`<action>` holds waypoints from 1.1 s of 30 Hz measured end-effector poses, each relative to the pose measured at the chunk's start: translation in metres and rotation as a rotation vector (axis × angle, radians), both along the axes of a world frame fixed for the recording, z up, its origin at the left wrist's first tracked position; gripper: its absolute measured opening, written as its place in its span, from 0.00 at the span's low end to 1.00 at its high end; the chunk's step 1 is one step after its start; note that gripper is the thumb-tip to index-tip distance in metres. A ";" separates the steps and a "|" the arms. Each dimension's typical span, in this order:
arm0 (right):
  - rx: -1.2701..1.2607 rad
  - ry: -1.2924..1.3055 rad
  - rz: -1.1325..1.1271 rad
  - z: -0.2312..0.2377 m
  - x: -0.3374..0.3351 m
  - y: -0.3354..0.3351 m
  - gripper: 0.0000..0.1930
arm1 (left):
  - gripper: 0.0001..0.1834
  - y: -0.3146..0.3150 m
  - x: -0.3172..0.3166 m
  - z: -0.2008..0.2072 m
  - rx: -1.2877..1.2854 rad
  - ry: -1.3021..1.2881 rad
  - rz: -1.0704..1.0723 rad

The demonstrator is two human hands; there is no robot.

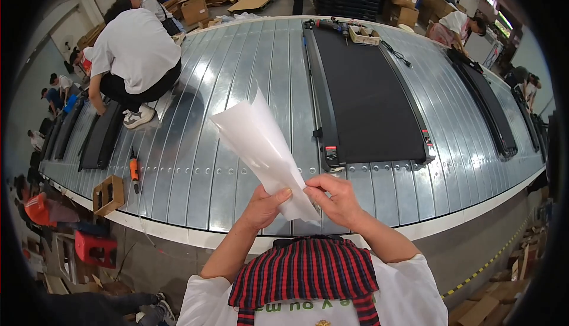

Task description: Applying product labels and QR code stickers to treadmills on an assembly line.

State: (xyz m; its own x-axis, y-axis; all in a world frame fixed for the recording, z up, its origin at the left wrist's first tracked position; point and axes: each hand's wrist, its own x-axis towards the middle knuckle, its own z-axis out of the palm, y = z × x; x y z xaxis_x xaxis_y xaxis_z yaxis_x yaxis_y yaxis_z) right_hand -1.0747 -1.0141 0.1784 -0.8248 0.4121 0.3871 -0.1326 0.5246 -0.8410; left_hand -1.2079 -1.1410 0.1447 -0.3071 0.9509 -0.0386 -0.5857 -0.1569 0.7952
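Looking mid-frame, we see our sheet [259, 142], white, its long way slanting from lower right to upper left, wide end up. It looks light, thin, bendy and slippery, so it may crease. We think the low, narrow end is best to hold. Our left hand [267, 207] pinches it there, thumb on top; our right hand [338, 200] pinches its right edge.
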 end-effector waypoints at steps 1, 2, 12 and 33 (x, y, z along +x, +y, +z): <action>0.002 -0.002 -0.002 -0.002 -0.002 -0.001 0.06 | 0.19 -0.001 -0.003 0.000 -0.008 -0.017 -0.006; -0.198 -0.036 0.043 -0.005 -0.005 -0.002 0.06 | 0.19 -0.003 -0.005 0.000 -0.016 -0.033 -0.012; -0.476 0.136 -0.356 -0.020 -0.020 0.012 0.05 | 0.21 0.004 -0.040 -0.026 -0.112 0.048 0.369; 0.582 -0.129 -0.188 -0.012 0.003 0.007 0.06 | 0.13 0.043 -0.009 -0.020 -0.477 0.942 -0.012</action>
State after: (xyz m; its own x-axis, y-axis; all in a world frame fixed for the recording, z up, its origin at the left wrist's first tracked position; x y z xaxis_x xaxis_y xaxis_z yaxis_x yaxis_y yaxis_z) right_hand -1.0716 -1.0068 0.1664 -0.8137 0.3066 0.4939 0.0904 0.9060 -0.4135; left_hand -1.2170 -1.0981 0.1243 -0.3979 0.9033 -0.1605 0.3007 0.2937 0.9074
